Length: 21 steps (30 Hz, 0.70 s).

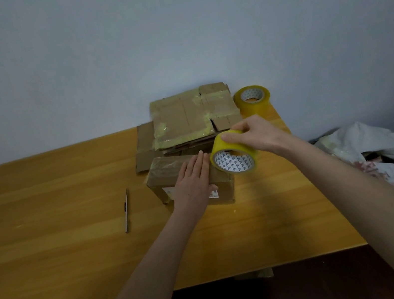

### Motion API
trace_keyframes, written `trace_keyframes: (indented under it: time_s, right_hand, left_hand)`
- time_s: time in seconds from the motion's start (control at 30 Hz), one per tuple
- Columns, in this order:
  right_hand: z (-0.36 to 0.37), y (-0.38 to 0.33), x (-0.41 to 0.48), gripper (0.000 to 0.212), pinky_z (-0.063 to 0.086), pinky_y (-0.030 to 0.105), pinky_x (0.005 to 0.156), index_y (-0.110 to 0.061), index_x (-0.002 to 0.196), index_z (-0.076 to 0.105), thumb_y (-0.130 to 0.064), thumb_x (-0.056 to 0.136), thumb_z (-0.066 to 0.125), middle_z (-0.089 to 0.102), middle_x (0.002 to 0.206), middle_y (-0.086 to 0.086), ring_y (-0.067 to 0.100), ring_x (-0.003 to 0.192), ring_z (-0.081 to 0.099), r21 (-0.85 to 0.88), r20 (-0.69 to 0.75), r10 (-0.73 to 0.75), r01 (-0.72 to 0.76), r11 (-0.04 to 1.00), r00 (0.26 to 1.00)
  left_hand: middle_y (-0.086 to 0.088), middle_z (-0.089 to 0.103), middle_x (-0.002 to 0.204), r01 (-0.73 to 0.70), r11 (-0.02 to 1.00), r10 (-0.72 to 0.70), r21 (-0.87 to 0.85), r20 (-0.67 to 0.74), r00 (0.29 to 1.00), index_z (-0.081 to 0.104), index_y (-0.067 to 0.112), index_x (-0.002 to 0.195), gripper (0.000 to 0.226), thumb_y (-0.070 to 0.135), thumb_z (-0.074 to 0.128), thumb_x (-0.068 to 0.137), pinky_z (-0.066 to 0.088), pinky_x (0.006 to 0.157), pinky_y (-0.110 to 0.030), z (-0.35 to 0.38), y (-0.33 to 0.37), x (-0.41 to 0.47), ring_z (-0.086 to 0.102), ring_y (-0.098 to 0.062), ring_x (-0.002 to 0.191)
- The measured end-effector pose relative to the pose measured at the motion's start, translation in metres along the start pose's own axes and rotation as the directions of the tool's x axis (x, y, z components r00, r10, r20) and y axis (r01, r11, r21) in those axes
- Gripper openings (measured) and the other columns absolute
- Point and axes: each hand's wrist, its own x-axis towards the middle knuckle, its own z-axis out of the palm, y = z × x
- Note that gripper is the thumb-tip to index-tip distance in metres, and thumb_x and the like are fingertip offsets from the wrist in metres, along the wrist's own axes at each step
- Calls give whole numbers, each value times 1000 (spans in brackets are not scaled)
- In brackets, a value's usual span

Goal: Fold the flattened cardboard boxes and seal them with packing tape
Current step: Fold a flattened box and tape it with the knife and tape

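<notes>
Right now, from the head view, we press our left hand flat, fingers together and straight, on top of the folded box, probably to keep its flaps shut and stop it sliding while tape is drawn across. Just right of those fingertips, our right hand is closed over the rim of the tape roll, thumb on the near face and fingers curled behind, holding it tilted on edge against the box's far right corner; we judge this angle lets the strip peel straight onto the seam. Some glossy tape seems to lie on the box top left of the left hand, though we cannot tell where it ends. Beyond both hands sits the stack of flattened boxes, patched with old yellowish tape; how many sheets are in it we cannot tell. Beyond the right hand, near the wall, stands a spare tape roll, so we count two rolls and one folded box. Well to the left of the left hand a single utility knife lies on the wooden table, presumably for cutting the strip. To the right of our right forearm, off the table edge, lies one crumpled white sack.
</notes>
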Motion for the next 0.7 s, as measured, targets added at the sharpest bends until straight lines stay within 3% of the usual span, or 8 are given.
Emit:
trace_keyframes:
  time_s: [0.2, 0.4, 0.47, 0.63, 0.7]
  right_hand:
    - [-21, 10, -5, 47, 55, 41, 83, -9, 90, 76, -54, 76, 72, 72, 89, 4, 20, 85, 66, -59, -64, 139, -143, 988, 988]
    - [-21, 22, -8, 28, 48, 26, 62, -18, 74, 67, -45, 79, 74, 67, 81, 3, 19, 76, 65, -67, 26, 214, -212, 975, 977]
    - [-16, 28, -7, 31, 47, 25, 62, -15, 84, 69, -45, 80, 73, 66, 84, 3, 18, 77, 62, -115, 55, 242, -235, 965, 969]
    - [10, 38, 0, 51, 53, 36, 83, -10, 113, 68, -49, 81, 70, 67, 106, 9, 25, 93, 62, -244, 34, 289, -272, 931, 957]
    - [23, 37, 3, 53, 53, 38, 87, -13, 118, 66, -51, 82, 68, 67, 114, 8, 25, 98, 63, -283, 14, 281, -266, 921, 959]
  left_hand:
    - [-5, -4, 161, 71, 997, -71, -13, 13, 997, -8, 10, 151, 80, 44, 41, 98, -1, 121, -35, 0, -7, 0, -1, -20, 148]
    - [-10, 15, 159, -4, 998, -2, -69, -75, 997, 6, 23, 153, 76, 39, 52, 94, 8, 120, -42, 7, -8, -1, 13, -29, 146]
    - [-9, 17, 159, -16, 998, 11, -65, -73, 997, 10, 24, 153, 73, 36, 52, 94, 7, 119, -43, 7, -7, -2, 15, -31, 146]
    - [-5, 27, 156, -19, 998, 13, -53, -119, 993, 18, 27, 151, 72, 29, 59, 91, 18, 116, -50, 12, -5, -3, 28, -39, 140]
    - [-9, 25, 156, -34, 999, 31, -25, -118, 992, 9, 37, 148, 76, 25, 59, 92, 18, 115, -53, 14, -4, -4, 26, -42, 140]
